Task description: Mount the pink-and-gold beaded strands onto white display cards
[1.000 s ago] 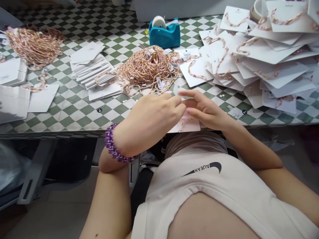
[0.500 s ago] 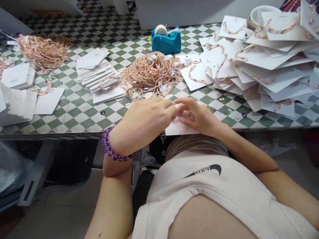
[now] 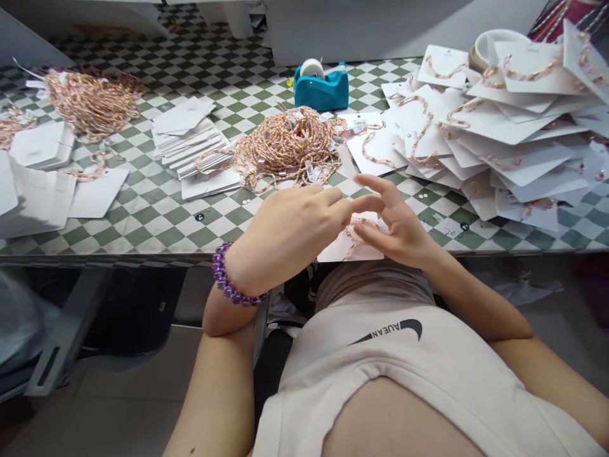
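My left hand (image 3: 299,228), with a purple bead bracelet (image 3: 233,279) at its wrist, is closed, its fingers curled down. What its fingertips pinch, if anything, is hidden. My right hand (image 3: 399,222) faces it, fingers apart, one finger meeting the left fingertips. Beneath both hands, at the table's front edge, lies a white card (image 3: 333,252) with a pink and gold bead strand (image 3: 349,236) on it, partly covered by the fingers. A pale strip (image 3: 348,165) shows by my right index fingertip; I cannot tell whether it is stuck there.
Behind the hands is a heap of bead strands (image 3: 290,143), with a teal tape dispenser (image 3: 321,89) beyond. White cards with strands (image 3: 514,136) pile up on the right. Plain cards (image 3: 190,139) are stacked left, near another strand bundle (image 3: 92,101).
My right hand has opened, its index finger lifting away and its thumb spreading. My left hand has shifted slightly right. More of the strand on the card shows, and the pale strip has appeared.
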`<state>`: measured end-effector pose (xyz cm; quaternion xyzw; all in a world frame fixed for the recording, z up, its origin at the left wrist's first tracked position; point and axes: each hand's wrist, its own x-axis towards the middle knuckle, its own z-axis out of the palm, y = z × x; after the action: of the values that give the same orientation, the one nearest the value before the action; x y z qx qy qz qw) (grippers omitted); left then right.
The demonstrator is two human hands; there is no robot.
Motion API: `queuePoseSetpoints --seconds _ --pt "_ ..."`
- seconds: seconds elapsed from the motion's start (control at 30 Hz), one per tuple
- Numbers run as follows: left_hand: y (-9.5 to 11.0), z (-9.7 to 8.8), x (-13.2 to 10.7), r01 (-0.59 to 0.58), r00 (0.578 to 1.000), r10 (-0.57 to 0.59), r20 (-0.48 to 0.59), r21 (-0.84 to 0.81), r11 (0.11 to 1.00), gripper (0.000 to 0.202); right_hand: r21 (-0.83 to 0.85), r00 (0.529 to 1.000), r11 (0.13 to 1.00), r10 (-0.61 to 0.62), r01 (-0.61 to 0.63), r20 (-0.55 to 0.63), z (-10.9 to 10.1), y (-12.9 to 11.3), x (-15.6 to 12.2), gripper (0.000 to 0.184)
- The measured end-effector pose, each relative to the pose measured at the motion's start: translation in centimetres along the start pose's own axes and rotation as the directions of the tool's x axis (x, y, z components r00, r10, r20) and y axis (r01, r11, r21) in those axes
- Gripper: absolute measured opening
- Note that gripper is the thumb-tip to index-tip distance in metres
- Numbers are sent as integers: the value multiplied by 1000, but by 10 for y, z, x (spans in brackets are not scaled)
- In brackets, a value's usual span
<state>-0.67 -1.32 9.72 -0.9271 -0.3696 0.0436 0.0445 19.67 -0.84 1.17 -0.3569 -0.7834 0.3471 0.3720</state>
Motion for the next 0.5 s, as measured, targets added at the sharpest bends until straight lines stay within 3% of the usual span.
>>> queuePoseSetpoints --seconds 0.1,0.4,0.5 --pt "4 1 4 16 999 -16 -50 -11 1000 21 14 999 999 30 -31 14 2 -1 -5 70" --pt "2 31 13 42 980 -88 -181 -245 969 26 5 996 997 72 -72 -54 2 2 -5 61" --pt "-5 47 13 9 977 -72 -198 -302 953 51 37 990 991 130 -128 -61 -1 0 -8 59"
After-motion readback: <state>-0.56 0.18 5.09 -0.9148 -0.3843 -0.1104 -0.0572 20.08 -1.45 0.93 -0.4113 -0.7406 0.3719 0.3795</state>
